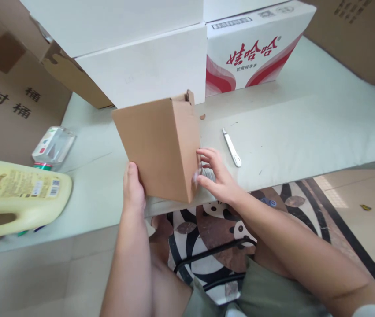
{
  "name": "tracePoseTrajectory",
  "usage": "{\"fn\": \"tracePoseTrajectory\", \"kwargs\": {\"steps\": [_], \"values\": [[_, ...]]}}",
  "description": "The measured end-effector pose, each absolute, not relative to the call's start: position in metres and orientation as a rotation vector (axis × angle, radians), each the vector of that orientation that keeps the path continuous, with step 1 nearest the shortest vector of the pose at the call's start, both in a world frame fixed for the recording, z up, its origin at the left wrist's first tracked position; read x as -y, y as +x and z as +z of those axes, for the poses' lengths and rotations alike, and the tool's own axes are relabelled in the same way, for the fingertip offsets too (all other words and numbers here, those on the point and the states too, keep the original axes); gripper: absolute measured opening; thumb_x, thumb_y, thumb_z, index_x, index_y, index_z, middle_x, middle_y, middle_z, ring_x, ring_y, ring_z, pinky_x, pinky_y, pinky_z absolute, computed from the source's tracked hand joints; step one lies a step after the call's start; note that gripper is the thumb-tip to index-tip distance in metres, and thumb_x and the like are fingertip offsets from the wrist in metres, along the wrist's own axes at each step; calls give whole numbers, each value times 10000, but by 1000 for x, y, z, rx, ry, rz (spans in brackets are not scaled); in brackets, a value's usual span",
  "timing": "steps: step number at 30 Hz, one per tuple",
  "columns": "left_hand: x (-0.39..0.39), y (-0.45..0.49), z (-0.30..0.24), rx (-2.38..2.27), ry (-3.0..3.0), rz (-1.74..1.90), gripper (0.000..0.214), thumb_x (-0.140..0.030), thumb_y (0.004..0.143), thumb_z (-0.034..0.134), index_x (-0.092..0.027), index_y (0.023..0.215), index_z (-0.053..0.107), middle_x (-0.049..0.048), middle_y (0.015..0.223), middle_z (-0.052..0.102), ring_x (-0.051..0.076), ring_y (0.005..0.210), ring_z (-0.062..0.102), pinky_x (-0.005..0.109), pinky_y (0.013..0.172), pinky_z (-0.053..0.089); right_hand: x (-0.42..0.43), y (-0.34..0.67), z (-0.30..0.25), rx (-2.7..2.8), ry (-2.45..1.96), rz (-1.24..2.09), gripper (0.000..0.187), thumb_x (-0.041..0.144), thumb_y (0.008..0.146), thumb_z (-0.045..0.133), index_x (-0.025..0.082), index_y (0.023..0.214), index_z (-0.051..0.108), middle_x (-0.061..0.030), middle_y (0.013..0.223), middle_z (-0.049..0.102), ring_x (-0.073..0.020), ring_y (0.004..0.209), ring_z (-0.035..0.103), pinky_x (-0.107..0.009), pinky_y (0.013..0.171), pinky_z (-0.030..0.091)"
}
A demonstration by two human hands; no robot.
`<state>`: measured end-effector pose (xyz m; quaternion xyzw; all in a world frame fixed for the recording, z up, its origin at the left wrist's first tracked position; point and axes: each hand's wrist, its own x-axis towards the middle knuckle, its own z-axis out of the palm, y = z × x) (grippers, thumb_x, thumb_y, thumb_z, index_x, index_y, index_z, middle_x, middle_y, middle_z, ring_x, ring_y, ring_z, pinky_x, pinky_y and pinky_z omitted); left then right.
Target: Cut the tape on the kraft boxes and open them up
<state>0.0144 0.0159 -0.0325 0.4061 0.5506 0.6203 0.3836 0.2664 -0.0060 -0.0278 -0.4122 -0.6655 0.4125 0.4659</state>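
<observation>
Cardboard box [161, 149], plain brown, matte, stands tilted at the near edge of the pale table [306, 127]. Left hand [133, 187] grips its lower left corner, fingers hidden behind the panel. Right hand [215, 176] presses curled fingertips against the right edge; something small and glossy there, too blurred to name. White slim utility knife [232, 147] lies just beside. Yellow plastic jug [18, 196] cut off at left.

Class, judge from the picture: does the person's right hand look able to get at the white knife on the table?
Probably yes. The white knife lies on the bare table just beyond the right hand, with nothing between them; the hand's fingers touch the brown box at its edge, though.
</observation>
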Motion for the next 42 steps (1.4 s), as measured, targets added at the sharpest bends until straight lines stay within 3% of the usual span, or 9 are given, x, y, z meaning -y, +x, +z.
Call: {"fn": "tracePoseTrajectory", "kwargs": {"steps": [5, 9, 15, 20, 24, 30, 34, 36, 42], "values": [[-8, 30, -14, -1448, 642, 1257, 538, -676, 962, 574, -201, 1141, 754, 127, 1229, 785, 294, 1178, 735, 394, 955, 625, 15, 268, -19, 1708, -919, 797, 634, 621, 1009, 500, 336, 1570, 418, -120, 1697, 326, -344, 1625, 280, -595, 1281, 363], [-4, 49, -1, -1381, 390, 982, 469, -548, 1013, 516, -182, 1192, 748, 117, 1119, 802, 290, 993, 772, 405, 801, 655, 17, 270, -15, 1654, -879, 631, 585, 630, 1026, 453, 333, 1529, 484, -104, 1658, 416, -345, 1590, 352, -612, 1285, 355], [-4, 61, -6, -1290, 458, 977, 308, -330, 978, 558, -142, 1138, 742, 111, 1079, 794, 229, 908, 758, 338, 767, 639, 16, 278, -12, 1526, -854, 589, 395, 512, 1062, 455, 369, 1377, 644, -62, 1559, 536, -305, 1486, 500, -575, 1244, 422], [-4, 52, -23, -1662, 1003, 1069, 355, -396, 926, 651, -193, 1206, 730, 129, 1233, 773, 294, 1154, 724, 468, 1022, 587, 15, 279, -12, 1537, -905, 598, 307, 407, 1037, 569, 350, 1310, 697, -75, 1479, 593, -278, 1416, 569, -521, 1184, 499], [0, 43, -13, -1461, 1564, 1707, 425, -446, 933, 655, -273, 1320, 700, 95, 1445, 688, 303, 1408, 600, 507, 1177, 491, 16, 273, -9, 1706, -804, 642, 357, 387, 1041, 559, 310, 1373, 666, -106, 1537, 560, -277, 1464, 540, -510, 1211, 482], [5, 39, 10, -1139, 2147, 1682, 321, -356, 1017, 516, -291, 1114, 815, 32, 1164, 786, 277, 1305, 647, 529, 1256, 406, 18, 265, -3, 1811, -691, 870, 391, 468, 1056, 513, 287, 1383, 628, -122, 1622, 517, -270, 1535, 479, -497, 1207, 480], [3, 38, -1, -1181, 2065, 1787, 312, -336, 996, 520, -280, 1108, 806, 37, 1176, 769, 283, 1351, 598, 515, 1254, 402, 5, 283, -1, 1591, -1155, 882, 304, 421, 1028, 473, 262, 1193, 672, -120, 1299, 719, -279, 1246, 679, -494, 1012, 578], [3, 39, -5, -1194, 2055, 1794, 309, -346, 993, 515, -274, 1087, 800, 40, 1169, 763, 291, 1344, 596, 532, 1266, 382, -4, 300, -2, 1526, -1561, 743, 258, 375, 957, 522, 234, 1103, 681, -123, 1164, 720, -281, 1066, 701, -465, 903, 581], [3, 41, -6, -1242, 2057, 1783, 330, -379, 993, 486, -253, 1060, 784, 59, 1165, 746, 310, 1344, 587, 562, 1253, 393, -21, 337, -8, 1688, -2305, 570, 613, 389, 890, 562, 234, 1482, 530, -186, 1365, 626, -330, 1006, 670, -436, 782, 511]]}}
